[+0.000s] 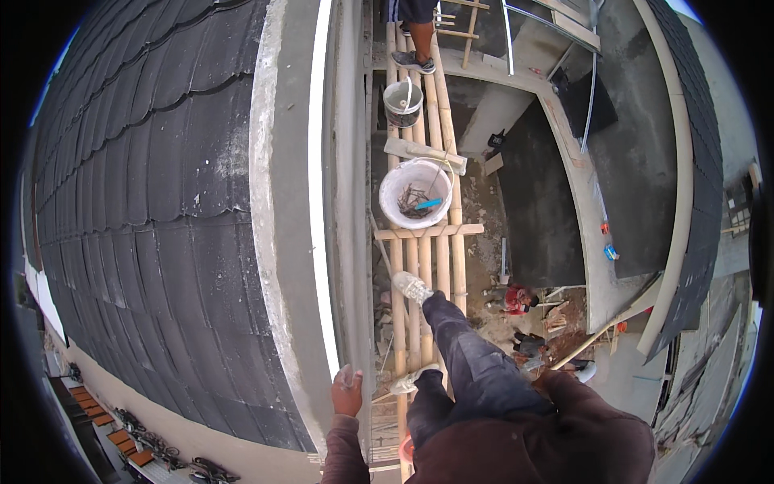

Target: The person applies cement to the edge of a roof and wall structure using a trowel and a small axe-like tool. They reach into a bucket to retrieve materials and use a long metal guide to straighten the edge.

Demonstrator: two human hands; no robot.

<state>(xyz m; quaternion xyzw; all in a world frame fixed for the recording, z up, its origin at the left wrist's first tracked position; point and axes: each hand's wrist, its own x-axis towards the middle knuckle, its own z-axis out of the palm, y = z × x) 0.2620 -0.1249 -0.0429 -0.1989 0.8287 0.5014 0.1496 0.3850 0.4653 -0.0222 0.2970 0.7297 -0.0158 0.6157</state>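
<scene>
The step in hand looks like steadying or working at the long white strip, which lies along the grey concrete ledge; the next move probably calls for sure footing on the bamboo scaffold. The left hand is at the strip's near end, fingers bent; whether it grips, I cannot tell. The right hand is hidden, its state unknown. The strip looks bright, narrow and smooth.

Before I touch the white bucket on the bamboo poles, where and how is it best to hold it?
Probably by the rim of the white bucket, gripped at its left and right edges, coming from the near side: it stands upright with a wide open mouth, while a board lies close beyond its far edge.
</scene>
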